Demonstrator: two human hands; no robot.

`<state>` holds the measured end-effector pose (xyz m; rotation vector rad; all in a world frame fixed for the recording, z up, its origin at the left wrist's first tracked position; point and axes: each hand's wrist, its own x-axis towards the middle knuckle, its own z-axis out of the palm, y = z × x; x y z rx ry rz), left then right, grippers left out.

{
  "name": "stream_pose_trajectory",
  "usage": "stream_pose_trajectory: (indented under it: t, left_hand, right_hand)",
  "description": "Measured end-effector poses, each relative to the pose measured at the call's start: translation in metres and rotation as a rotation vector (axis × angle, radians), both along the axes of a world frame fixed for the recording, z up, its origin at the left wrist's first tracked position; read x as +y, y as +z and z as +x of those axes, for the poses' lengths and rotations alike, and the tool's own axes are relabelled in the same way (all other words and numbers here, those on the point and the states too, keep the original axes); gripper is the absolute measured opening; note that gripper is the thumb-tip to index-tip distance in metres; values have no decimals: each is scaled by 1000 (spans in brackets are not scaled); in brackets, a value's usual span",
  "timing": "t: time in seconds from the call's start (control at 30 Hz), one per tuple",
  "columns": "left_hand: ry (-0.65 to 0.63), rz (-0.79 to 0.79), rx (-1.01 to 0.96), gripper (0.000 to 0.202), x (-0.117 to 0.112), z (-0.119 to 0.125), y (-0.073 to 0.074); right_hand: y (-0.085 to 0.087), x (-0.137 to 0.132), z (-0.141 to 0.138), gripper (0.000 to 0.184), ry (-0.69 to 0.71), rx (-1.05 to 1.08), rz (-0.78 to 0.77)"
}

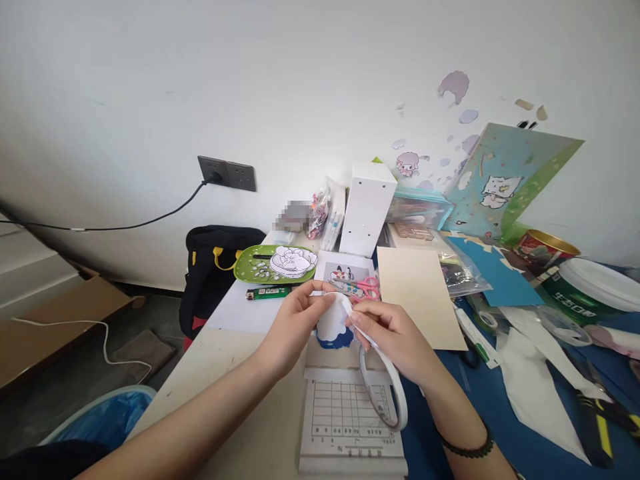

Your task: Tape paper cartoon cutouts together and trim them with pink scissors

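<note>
At the near edge of the counter (pixel 225 360), both hands meet over a printed form pad (pixel 350 420). The left hand (pixel 295 323) is closed, its thumb and fingertips pinched on the top edge of a white and blue paper cutout (pixel 333 331), which stands upright between the two hands. The right hand (pixel 393 333) is closed too, gripping a white tape strip (pixel 347 308) that arches from its fingers across to the left fingertips. Whether the strip's end already sticks to the cutout cannot be told. The tape roll (pixel 387 387) hangs below the right hand, over the pad, with the strip running up from it. A dark bracelet (pixel 467 447) circles the right wrist.

Just behind the hands lie pink scissors (pixel 369 287) on a small printed picture card (pixel 345 270). To the left of these sit a green lighter (pixel 267 293) and a green tray (pixel 250 265) carrying white drawn cutouts. A beige sheet of card (pixel 420 293) lies to the right of the scissors, partly on the blue mat (pixel 500 413). Farther back a white box (pixel 367 207) stands upright near the wall. A black bag (pixel 215 267) leans beside the counter's left end, below a wall socket (pixel 227 173).
</note>
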<state>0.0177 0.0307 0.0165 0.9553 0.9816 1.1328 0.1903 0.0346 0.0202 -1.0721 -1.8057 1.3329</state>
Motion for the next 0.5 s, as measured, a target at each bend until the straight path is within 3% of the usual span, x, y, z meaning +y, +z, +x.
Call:
stream_pose_trajectory:
  t: [0.17, 0.5]
  left_hand:
    - [5, -27, -62, 19, -1, 3, 1]
    - [187, -87, -240, 30, -2, 10, -1]
  right_hand:
    - [-2, 1, 0, 25, -17, 1, -2]
    - [-5, 5, -2, 27, -111, 165, -19]
